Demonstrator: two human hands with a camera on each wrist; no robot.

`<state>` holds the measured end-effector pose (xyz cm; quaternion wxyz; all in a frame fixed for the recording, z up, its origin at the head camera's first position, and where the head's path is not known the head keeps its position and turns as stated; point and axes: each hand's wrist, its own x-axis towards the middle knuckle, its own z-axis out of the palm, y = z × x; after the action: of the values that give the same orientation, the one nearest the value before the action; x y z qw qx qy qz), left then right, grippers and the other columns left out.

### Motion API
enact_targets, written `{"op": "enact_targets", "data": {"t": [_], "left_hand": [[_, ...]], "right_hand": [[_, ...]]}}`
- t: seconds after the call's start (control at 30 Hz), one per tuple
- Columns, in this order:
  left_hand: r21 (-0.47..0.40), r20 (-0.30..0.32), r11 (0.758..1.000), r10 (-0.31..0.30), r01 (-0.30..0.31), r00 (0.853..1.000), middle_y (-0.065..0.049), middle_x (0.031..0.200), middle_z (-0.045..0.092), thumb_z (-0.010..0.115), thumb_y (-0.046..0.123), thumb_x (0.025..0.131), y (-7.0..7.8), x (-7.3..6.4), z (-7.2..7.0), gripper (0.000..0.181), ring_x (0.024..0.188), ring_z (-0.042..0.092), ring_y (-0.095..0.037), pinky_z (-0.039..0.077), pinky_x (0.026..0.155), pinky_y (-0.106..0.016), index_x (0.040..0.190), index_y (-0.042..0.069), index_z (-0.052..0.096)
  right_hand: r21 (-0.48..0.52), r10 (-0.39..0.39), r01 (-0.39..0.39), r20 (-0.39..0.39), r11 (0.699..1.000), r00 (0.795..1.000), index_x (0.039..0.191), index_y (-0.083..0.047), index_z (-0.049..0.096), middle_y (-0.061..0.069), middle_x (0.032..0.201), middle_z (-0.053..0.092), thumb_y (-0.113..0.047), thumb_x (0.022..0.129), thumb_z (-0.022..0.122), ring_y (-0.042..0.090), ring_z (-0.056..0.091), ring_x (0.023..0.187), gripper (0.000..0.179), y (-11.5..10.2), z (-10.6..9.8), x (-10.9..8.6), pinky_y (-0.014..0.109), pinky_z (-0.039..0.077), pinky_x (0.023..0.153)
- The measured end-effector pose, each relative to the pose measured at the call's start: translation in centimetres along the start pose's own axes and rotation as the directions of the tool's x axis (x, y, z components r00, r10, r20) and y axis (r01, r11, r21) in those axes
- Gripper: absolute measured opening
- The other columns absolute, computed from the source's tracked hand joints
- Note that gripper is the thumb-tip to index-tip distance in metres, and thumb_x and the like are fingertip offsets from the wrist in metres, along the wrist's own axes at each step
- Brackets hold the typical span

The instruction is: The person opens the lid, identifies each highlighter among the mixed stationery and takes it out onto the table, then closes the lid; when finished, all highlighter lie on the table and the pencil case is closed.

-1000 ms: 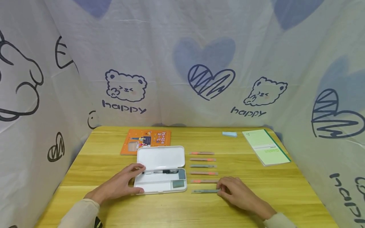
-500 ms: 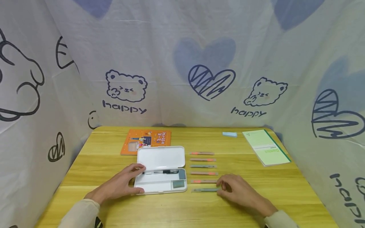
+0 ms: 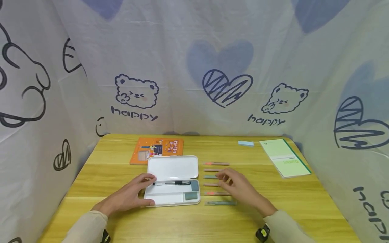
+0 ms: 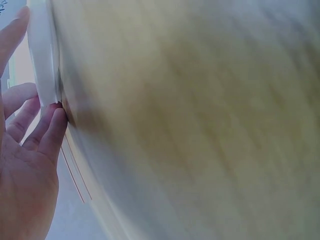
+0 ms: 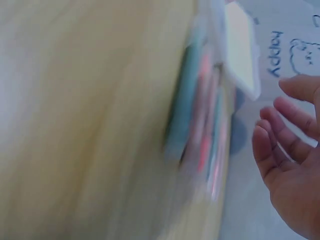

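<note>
A white pencil case (image 3: 164, 198) lies with its lid (image 3: 172, 167) tipped back. My left hand (image 3: 130, 192) grips its left end, thumb at the front and fingers toward the hinge; the left wrist view shows fingers bent against its edge. Inside are a black-and-clear pen (image 3: 174, 183) and grey-green blocks (image 3: 191, 195). Right of the case lies a row of slim, pen-like sticks, some brownish pink (image 3: 216, 193), others grey-green (image 3: 221, 203). Over the row's middle hovers my right hand (image 3: 243, 190), fingers loosely bent, covering some right ends. Nothing shows between its fingers in the right wrist view (image 5: 295, 160).
Behind the case is an orange booklet (image 3: 136, 152), partly covered by the lid. A pale green notepad (image 3: 285, 158) lies at the back right, near a small light-blue slip (image 3: 245, 143). Printed cloth (image 3: 182, 111) walls the wooden table (image 3: 182, 224) at the back and sides.
My right hand has left the front grey-green stick, which stays on the table, and moved back and left over the row's middle. My left hand stays on the pencil case.
</note>
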<state>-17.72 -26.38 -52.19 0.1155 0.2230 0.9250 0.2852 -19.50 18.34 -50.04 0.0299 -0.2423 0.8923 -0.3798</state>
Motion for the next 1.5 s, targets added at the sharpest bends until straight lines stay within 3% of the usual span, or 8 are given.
{"op": "enact_targets", "data": {"t": [0.27, 0.6, 0.83, 0.97, 1.07, 1.27, 1.33, 1.5], "left_hand": [[0.009, 0.011, 1.000, 0.005, -0.006, 1.000, -0.010, 0.171, 0.040, 0.080, 0.060, 0.094, 0.3, 0.2, 0.0, 0.094, 0.156, 0.041, -0.039, 0.037, 0.127, -0.063, 0.165, 0.007, 0.048], [0.035, -0.004, 0.999, 0.019, -0.019, 1.000, -0.010, 0.171, 0.040, 0.081, 0.056, 0.094, 0.7, 0.4, 0.2, 0.092, 0.155, 0.044, -0.037, 0.041, 0.126, -0.061, 0.164, 0.006, 0.048], [0.052, -0.031, 0.999, 0.010, -0.009, 0.999, -0.008, 0.171, 0.041, 0.081, 0.055, 0.095, 1.0, 0.2, 0.3, 0.089, 0.152, 0.047, -0.035, 0.044, 0.123, -0.059, 0.165, 0.011, 0.048], [0.089, -0.083, 0.996, 0.022, -0.015, 0.996, -0.006, 0.171, 0.040, 0.083, 0.052, 0.094, 1.1, -0.3, 0.5, 0.084, 0.148, 0.051, -0.031, 0.049, 0.120, -0.058, 0.164, 0.016, 0.051], [0.107, -0.197, 0.994, 0.034, -0.013, 0.980, -0.004, 0.165, 0.047, 0.084, 0.043, 0.096, 1.1, -0.8, 0.4, 0.073, 0.138, 0.060, -0.026, 0.055, 0.113, -0.055, 0.159, 0.018, 0.058], [0.034, -0.454, 0.999, 0.031, -0.017, 0.891, -0.007, 0.139, 0.064, 0.077, 0.025, 0.104, 1.1, -1.4, -0.4, 0.043, 0.114, 0.071, -0.025, 0.064, 0.097, -0.047, 0.144, 0.013, 0.065], [0.007, -0.475, 1.000, 0.030, -0.030, 0.879, -0.010, 0.139, 0.064, 0.074, 0.023, 0.106, 1.1, -1.5, -0.5, 0.043, 0.113, 0.070, -0.025, 0.064, 0.098, -0.045, 0.145, 0.011, 0.062], [0.002, -0.473, 0.998, 0.058, -0.065, 0.879, -0.010, 0.145, 0.062, 0.064, 0.023, 0.113, 1.2, -1.9, -0.5, 0.039, 0.119, 0.068, -0.026, 0.063, 0.100, -0.045, 0.150, 0.012, 0.061]], "right_hand": [[0.276, 0.072, -0.080, 0.038, 0.958, 0.997, 0.163, -0.008, 0.049, 0.022, 0.158, 0.054, -0.023, 0.111, 0.067, 0.030, 0.064, 0.128, 0.057, -2.2, 2.6, 4.0, 0.046, 0.058, 0.105], [0.467, 0.198, -0.234, 0.126, 0.853, 0.972, 0.175, -0.005, 0.016, 0.026, 0.176, 0.024, -0.021, 0.109, 0.069, 0.035, 0.073, 0.110, 0.086, -3.0, 5.0, 5.5, 0.045, 0.066, 0.094], [0.521, 0.228, -0.271, 0.148, 0.809, 0.962, 0.175, -0.007, 0.013, 0.025, 0.176, 0.029, -0.015, 0.110, 0.067, 0.038, 0.076, 0.103, 0.085, -3.3, 5.7, 5.8, 0.043, 0.067, 0.091], [0.554, 0.223, -0.264, 0.143, 0.789, 0.964, 0.176, -0.008, 0.014, 0.026, 0.174, 0.030, -0.014, 0.108, 0.068, 0.035, 0.073, 0.112, 0.086, -3.3, 5.9, 5.8, 0.044, 0.067, 0.092], [0.575, 0.221, -0.259, 0.136, 0.776, 0.966, 0.176, -0.011, 0.014, 0.023, 0.170, 0.034, -0.015, 0.107, 0.071, 0.031, 0.071, 0.117, 0.090, -3.3, 6.1, 5.9, 0.044, 0.067, 0.093], [0.587, 0.201, -0.215, 0.091, 0.781, 0.975, 0.171, -0.013, 0.029, 0.022, 0.160, 0.043, -0.024, 0.107, 0.072, 0.027, 0.069, 0.121, 0.078, -3.4, 6.3, 5.4, 0.043, 0.066, 0.095], [0.585, 0.194, -0.202, 0.078, 0.785, 0.978, 0.165, -0.012, 0.036, 0.022, 0.157, 0.045, -0.028, 0.109, 0.069, 0.031, 0.071, 0.120, 0.067, -3.3, 6.3, 5.1, 0.043, 0.066, 0.096], [0.540, 0.174, -0.177, 0.056, 0.823, 0.983, 0.144, -0.008, 0.053, 0.021, 0.145, 0.055, -0.040, 0.115, 0.056, 0.039, 0.070, 0.123, 0.043, -3.3, 6.4, 4.3, 0.044, 0.063, 0.102]]}}
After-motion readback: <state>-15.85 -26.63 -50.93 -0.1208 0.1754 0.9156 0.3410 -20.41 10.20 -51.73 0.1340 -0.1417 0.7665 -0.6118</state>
